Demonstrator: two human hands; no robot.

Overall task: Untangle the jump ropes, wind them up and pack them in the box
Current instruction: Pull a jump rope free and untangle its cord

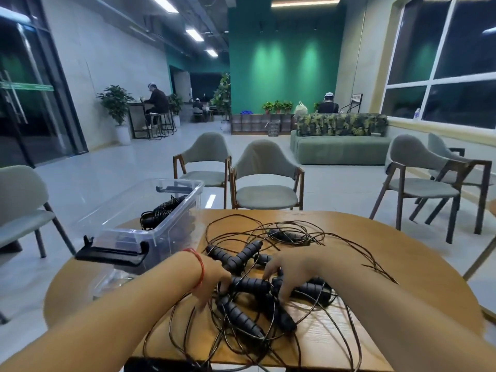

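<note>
A tangle of black jump ropes lies on the round wooden table, thin cords looping around several ribbed black handles. One handle lies between my hands. My left hand, a red string on its wrist, reaches into the pile's left side; its fingertips touch the cords and that handle's end. My right hand rests on the handles with its fingers spread. A clear plastic box with black latches stands at the table's left; a wound rope lies inside.
A clear lid lies under the box's near end. Grey chairs stand behind the table and at both sides. Cords hang over the table's near edge. A dark object sits at that edge.
</note>
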